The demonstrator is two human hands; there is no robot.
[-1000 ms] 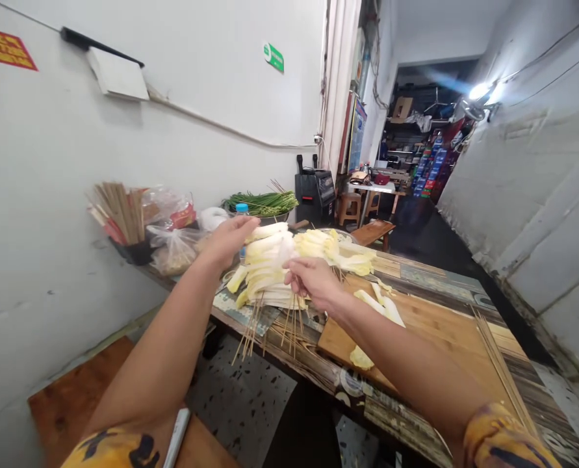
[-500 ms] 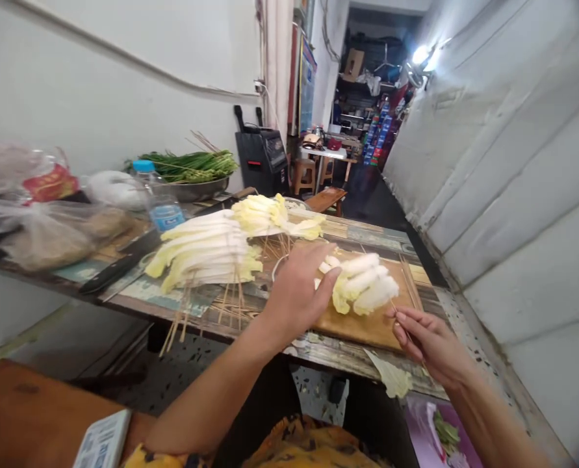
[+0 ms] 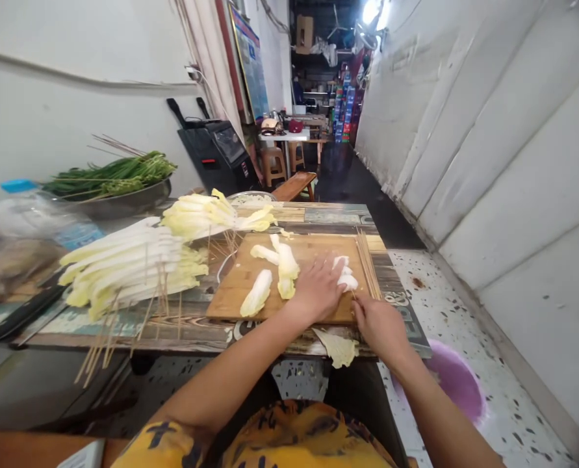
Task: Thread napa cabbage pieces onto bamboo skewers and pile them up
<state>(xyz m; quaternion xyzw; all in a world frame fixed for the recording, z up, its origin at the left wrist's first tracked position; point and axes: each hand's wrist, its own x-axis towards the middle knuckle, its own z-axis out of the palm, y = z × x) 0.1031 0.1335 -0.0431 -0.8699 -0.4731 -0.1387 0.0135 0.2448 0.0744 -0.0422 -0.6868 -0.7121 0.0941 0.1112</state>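
My left hand (image 3: 320, 286) lies flat on the wooden cutting board (image 3: 231, 296), its fingers stretched over white cabbage pieces (image 3: 346, 276) and hiding part of them. At the near right of those pieces, my right hand (image 3: 379, 325) is closed around a thin bamboo skewer (image 3: 353, 296), mostly hidden in the fingers; its tip meets the cabbage. Loose cabbage pieces (image 3: 257, 294) rest on the left half of the board. A bundle of bare skewers (image 3: 367, 263) lies along the board's right edge.
Skewered cabbage leaves (image 3: 133, 260) are piled on the left, sticks overhanging the table edge. Behind them is another cabbage pile (image 3: 199, 214). A black-handled knife (image 3: 23, 315), a bottle (image 3: 77, 231) and a pan of greens (image 3: 123, 198) stand further left. A purple basin (image 3: 457, 383) sits on the floor.
The view has turned right. My left hand has come down flat over the cabbage pieces, which were visible beside it before and now lie pressed on the board. My right hand still grips the skewer.
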